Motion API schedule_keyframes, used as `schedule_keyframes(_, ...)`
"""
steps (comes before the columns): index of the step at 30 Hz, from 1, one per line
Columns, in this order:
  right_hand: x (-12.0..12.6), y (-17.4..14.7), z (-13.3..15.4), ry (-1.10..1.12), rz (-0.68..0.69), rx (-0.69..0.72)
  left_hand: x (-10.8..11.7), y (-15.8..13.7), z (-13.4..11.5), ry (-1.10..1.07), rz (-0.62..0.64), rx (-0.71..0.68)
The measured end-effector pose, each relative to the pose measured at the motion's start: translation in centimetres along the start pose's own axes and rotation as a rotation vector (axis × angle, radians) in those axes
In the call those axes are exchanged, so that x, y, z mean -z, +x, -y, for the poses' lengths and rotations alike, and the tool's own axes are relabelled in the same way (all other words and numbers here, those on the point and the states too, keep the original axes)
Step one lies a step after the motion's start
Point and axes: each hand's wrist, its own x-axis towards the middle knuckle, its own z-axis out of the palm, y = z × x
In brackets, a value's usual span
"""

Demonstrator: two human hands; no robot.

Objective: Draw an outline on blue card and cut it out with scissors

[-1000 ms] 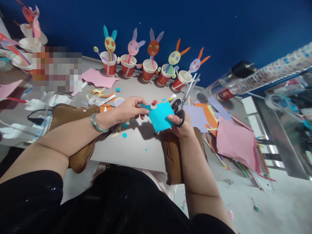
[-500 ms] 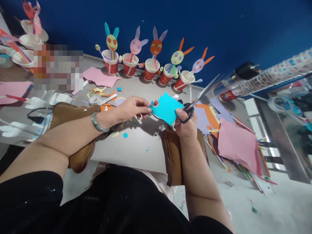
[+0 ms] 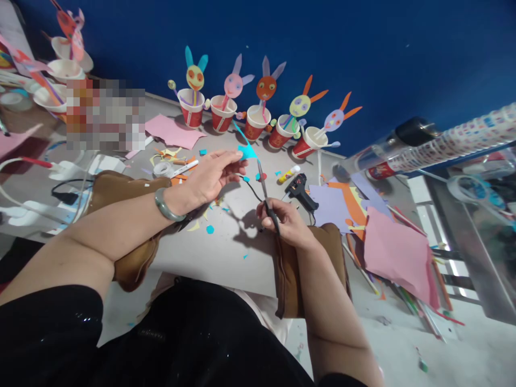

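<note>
Between the fingers of my left hand (image 3: 215, 174) is a piece of turquoise paper (image 3: 247, 151), held up above the table and seen nearly edge-on. My right hand (image 3: 284, 221) grips a pair of scissors (image 3: 264, 188) by the dark handles, with the blades pointing away from me. The blade tips reach the lower right edge of the paper; whether they touch it I cannot tell. Small turquoise scraps and a turquoise cut-out (image 3: 210, 229) lie on the table below. Right of the scissors rest a black hot glue gun (image 3: 301, 192) and a yellow glue stick (image 3: 289, 174).
Several red paper cups (image 3: 191, 114) with paper rabbit figures line the blue wall. Brown cushions (image 3: 310, 269) lie under both forearms. Purple paper (image 3: 328, 207) and pink sheets (image 3: 397, 252) are at right. Power strips and cables (image 3: 36, 212) occupy the left.
The turquoise paper has left my right hand and turned nearly edge-on in my left. My right hand has moved left and lower, and the scissors now point at the paper.
</note>
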Motion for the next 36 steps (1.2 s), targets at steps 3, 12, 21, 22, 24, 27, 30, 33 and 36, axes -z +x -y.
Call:
schedule_keyframes(3,-0.3,0.1,0.3,-0.064,0.049,-0.041,-0.3,-0.3,0.0,-0.019,-0.008,-0.023)
schedule_keyframes(12,-1.1,0.1,0.2,-0.051,0.012,-0.029,-1.1,-1.2,1.0,-0.039,0.097,0.008)
schedule_keyframes(21,-1.1,0.0,-0.2,-0.036,0.01,0.009,-1.2,-1.9,2.0,-0.025,0.194,0.069)
schedule_keyframes(22,-1.1,0.0,-0.1,-0.033,0.013,0.009,-1.2,-1.9,2.1,-0.018,0.198,0.062)
schedule_keyframes(24,-1.1,-0.1,-0.1,-0.02,0.018,0.009,-1.1,-1.9,2.3,-0.006,0.203,0.053)
schedule_keyframes(27,-1.1,-0.1,0.0,-0.007,0.022,0.014,-1.2,-2.0,2.3,-0.001,0.196,0.05)
schedule_keyframes(30,-1.1,-0.1,0.0,-0.005,0.029,0.02,-1.4,-2.1,2.2,-0.009,0.187,0.049)
schedule_keyframes(33,-1.1,-0.1,0.0,0.003,0.042,0.018,-1.5,-2.1,2.0,-0.005,0.176,0.043)
schedule_keyframes(36,-1.1,-0.2,-0.1,0.006,0.051,0.01,-1.5,-1.9,1.7,0.002,0.146,0.016)
